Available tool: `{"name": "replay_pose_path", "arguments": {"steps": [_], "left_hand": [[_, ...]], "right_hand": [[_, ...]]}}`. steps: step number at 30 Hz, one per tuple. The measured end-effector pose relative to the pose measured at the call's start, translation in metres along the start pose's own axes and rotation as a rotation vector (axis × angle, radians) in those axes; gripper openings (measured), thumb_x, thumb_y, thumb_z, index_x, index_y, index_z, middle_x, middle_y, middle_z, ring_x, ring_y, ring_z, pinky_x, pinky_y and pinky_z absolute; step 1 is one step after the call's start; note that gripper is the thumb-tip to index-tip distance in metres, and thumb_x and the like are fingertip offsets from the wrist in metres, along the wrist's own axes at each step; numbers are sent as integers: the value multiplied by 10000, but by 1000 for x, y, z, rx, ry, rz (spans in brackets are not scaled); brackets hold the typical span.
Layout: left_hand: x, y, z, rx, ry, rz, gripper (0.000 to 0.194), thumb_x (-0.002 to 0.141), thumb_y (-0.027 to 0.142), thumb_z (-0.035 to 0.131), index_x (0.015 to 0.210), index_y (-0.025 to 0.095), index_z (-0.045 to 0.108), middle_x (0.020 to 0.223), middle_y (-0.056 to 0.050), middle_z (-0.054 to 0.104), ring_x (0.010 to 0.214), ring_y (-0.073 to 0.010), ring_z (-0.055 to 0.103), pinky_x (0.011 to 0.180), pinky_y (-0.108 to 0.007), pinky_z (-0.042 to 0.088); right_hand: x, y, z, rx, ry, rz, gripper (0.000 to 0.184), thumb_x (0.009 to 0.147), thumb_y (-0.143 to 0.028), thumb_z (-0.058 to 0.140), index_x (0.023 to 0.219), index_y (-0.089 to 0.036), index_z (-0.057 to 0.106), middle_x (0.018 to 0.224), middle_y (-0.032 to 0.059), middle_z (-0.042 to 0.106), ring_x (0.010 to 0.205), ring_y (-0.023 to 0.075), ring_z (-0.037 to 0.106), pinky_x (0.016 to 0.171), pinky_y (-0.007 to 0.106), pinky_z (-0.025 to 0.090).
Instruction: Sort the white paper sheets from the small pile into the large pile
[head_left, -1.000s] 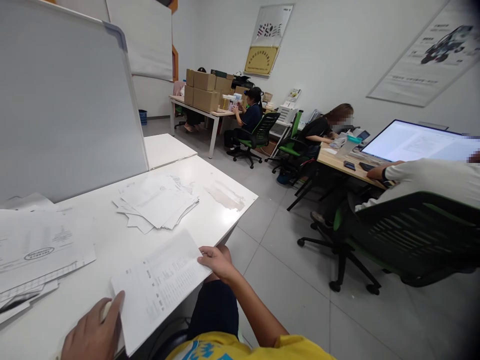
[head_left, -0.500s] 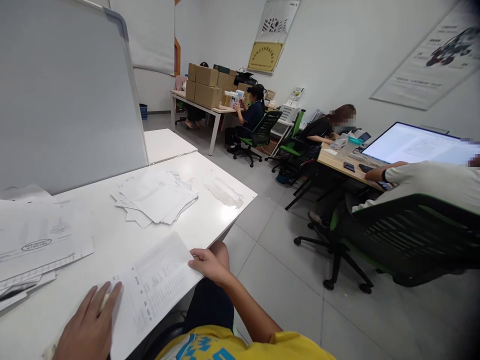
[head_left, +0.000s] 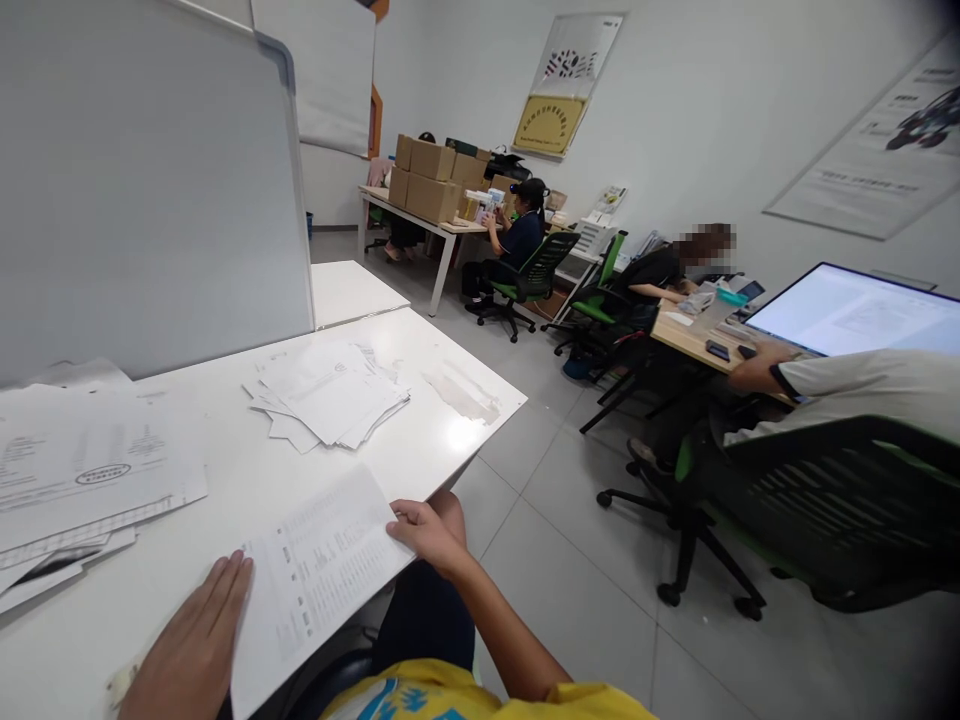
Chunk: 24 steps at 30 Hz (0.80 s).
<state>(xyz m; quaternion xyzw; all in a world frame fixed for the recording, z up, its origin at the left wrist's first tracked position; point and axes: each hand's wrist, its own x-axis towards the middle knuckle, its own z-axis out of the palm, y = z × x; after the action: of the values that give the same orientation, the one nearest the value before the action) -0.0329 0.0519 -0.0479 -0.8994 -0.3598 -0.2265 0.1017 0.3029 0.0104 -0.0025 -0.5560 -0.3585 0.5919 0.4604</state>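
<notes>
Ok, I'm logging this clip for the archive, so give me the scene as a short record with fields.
Left hand: left hand flat on the white table, touching the printed white paper sheet
Right hand: right hand pinches that sheet's edge
Nearby: loose stack of white papers, grey-framed whiteboard
Others: seated people at desks
</notes>
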Motion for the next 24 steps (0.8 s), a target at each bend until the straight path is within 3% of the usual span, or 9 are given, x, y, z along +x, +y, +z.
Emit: {"name": "replay_pose_path", "arguments": {"steps": [6, 11, 15, 19, 22, 24], "left_hand": [[-5, -4, 5, 7, 9, 16, 740, 856, 85, 342, 1571, 200, 190, 1528, -108, 450, 1408, -269, 432, 1168, -445, 369], [0, -3, -2, 36, 33, 83, 747, 867, 119, 369, 1577, 186, 149, 1537, -120, 433, 1454, -299, 344, 1189, -493, 343], [8, 7, -13, 45, 157, 116, 708, 904, 135, 353, 1578, 182, 143, 1563, -124, 387, 1469, -293, 313, 1204, -489, 318], [17, 16, -25, 48, 201, 120, 668, 926, 135, 387, 1565, 133, 195, 1571, -153, 359, 1490, -288, 261, 1237, -452, 238], [19, 19, -29, 32, 220, 111, 660, 933, 149, 423, 1560, 130, 219, 1540, -165, 410, 1480, -291, 291, 1221, -441, 268], [19, 18, -28, 23, 230, 86, 652, 936, 178, 444, 1554, 129, 242, 1476, -178, 496, 1442, -308, 371, 1186, -450, 322]], "right_hand": [[9, -5, -2, 33, -25, 79, 354, 630, -428, 808, 835, -176, 668, 651, -31, 561, 543, 92, 451, 520, 233, 355], [11, -3, -2, 80, -52, 78, 456, 575, -498, 825, 861, -171, 688, 635, -34, 567, 523, 95, 468, 483, 230, 374], [11, -5, -8, 49, -26, -9, 451, 591, -515, 832, 844, -168, 696, 632, -31, 565, 558, 99, 472, 529, 237, 363], [16, -31, -16, 96, 108, -179, 400, 614, -490, 825, 815, -176, 679, 656, -26, 568, 608, 110, 484, 609, 257, 372], [35, -58, 0, 153, 120, -279, 423, 638, -502, 804, 895, -189, 682, 708, -10, 611, 649, 138, 529, 636, 274, 403], [57, -73, 31, 169, 79, -316, 441, 642, -504, 805, 927, -192, 678, 750, -3, 637, 700, 159, 569, 680, 293, 442]]}}
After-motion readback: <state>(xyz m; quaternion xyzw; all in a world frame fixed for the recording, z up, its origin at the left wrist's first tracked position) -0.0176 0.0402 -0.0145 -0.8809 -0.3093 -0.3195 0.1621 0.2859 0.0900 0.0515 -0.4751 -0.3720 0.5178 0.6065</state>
